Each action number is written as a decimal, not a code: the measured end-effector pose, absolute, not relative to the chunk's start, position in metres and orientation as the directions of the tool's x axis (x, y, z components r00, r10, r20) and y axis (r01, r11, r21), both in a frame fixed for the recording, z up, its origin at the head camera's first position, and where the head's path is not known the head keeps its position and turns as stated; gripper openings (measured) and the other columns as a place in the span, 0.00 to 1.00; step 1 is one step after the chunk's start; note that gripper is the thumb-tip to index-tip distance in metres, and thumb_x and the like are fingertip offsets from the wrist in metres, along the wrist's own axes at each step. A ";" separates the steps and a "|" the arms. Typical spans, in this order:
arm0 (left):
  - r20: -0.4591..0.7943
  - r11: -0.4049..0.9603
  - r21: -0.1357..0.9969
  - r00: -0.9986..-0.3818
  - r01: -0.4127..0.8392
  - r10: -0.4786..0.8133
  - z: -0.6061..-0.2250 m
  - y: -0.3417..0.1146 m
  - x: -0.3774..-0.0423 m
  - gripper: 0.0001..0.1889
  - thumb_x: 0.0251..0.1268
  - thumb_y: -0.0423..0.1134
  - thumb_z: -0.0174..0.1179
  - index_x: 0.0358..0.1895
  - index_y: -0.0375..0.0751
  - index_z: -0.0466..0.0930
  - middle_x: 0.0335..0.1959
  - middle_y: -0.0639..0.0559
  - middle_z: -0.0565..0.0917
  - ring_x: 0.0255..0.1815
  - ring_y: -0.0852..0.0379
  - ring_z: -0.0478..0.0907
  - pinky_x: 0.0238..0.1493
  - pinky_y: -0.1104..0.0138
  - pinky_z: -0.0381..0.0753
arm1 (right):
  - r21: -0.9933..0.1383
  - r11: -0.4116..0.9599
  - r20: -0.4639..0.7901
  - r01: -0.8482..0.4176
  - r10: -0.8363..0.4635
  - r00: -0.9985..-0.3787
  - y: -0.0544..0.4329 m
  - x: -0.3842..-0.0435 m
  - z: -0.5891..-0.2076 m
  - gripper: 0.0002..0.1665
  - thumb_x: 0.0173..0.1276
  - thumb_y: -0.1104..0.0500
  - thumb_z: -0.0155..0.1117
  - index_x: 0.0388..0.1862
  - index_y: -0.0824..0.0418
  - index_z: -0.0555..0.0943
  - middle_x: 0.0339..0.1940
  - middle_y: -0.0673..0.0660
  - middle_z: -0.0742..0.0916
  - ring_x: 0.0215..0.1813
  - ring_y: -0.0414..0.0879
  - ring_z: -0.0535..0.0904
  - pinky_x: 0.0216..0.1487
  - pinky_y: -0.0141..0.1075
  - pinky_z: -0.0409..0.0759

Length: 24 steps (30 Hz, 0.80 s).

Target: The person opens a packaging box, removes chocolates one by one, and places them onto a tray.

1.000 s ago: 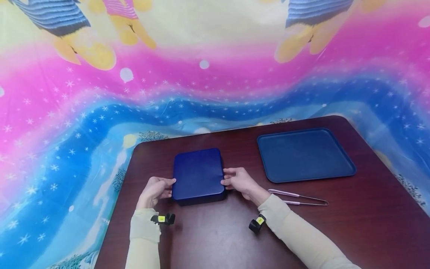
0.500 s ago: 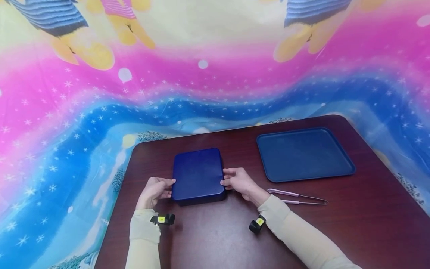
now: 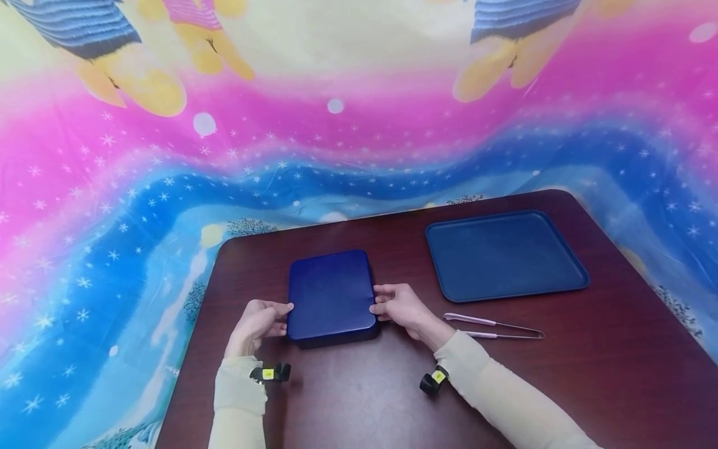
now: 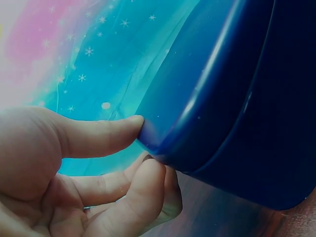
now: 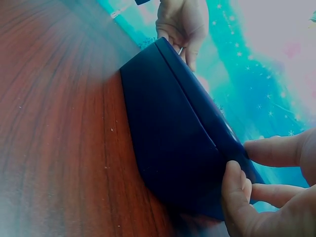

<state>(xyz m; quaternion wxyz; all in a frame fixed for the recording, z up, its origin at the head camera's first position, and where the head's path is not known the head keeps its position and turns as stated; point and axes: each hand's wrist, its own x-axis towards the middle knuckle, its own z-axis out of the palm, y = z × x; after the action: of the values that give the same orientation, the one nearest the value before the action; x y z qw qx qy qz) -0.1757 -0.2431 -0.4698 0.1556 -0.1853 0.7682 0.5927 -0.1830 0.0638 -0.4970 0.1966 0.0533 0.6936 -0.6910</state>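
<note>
Blue and smooth, the box [image 3: 331, 296] sits between the two hands, its base appearing to rest on the surface [image 3: 359, 399]. A seam [image 5: 190, 106] along its side marks off what looks like a lid [image 5: 197, 94]. The left hand [image 3: 255, 323] pinches the near part of one side, its thumb against the rounded top edge and its fingers [image 4: 148, 192] tucked beneath. The right hand [image 3: 406, 310] grasps the opposite side in much the same way, thumb above and fingers against the wall near the seam. Whether any gap shows at the seam is too dark to tell.

Both holds lie toward the near end, so the far end, beyond the fingers, looks less supported; a grip closer to the middle of each side would probably balance better. Matching pressure on the left and right seems wise, since uneven force could tilt the box or bind the lid. Smooth walls may slip, so firm thumbs and flat fingertips should serve better than a light edge pinch. The tray [image 3: 507, 255] lies beyond and to the right of the right fingers, while the tongs [image 3: 471, 320] lie just beside the right sleeve [image 3: 462, 358], calling for a careful elbow.
</note>
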 end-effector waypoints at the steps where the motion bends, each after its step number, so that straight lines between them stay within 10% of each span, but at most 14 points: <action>1: -0.459 0.229 0.853 -0.883 -0.469 -0.100 -0.470 -0.242 -0.175 0.14 0.69 0.32 0.64 0.47 0.20 0.80 0.25 0.48 0.80 0.19 0.58 0.79 0.22 0.69 0.83 | -0.938 0.040 -0.346 0.346 -0.200 -0.916 0.065 -0.182 -0.497 0.36 0.60 0.74 0.69 0.69 0.75 0.72 0.49 0.65 0.84 0.43 0.46 0.84 0.45 0.42 0.87; 24: -0.457 0.229 0.854 -0.884 -0.467 -0.098 -0.474 -0.226 -0.147 0.13 0.67 0.32 0.65 0.46 0.22 0.80 0.27 0.44 0.80 0.19 0.57 0.79 0.23 0.67 0.85 | -0.944 0.029 -0.329 0.330 -0.205 -0.922 0.086 -0.150 -0.495 0.36 0.60 0.74 0.69 0.68 0.77 0.71 0.44 0.63 0.83 0.40 0.45 0.82 0.45 0.44 0.86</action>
<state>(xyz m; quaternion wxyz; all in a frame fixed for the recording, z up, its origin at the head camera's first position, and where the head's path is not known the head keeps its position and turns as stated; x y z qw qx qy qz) -0.1473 -0.2265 -0.4745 0.1554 -0.1838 0.7682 0.5933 -0.1499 0.0856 -0.4947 0.1922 0.0453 0.6910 -0.6954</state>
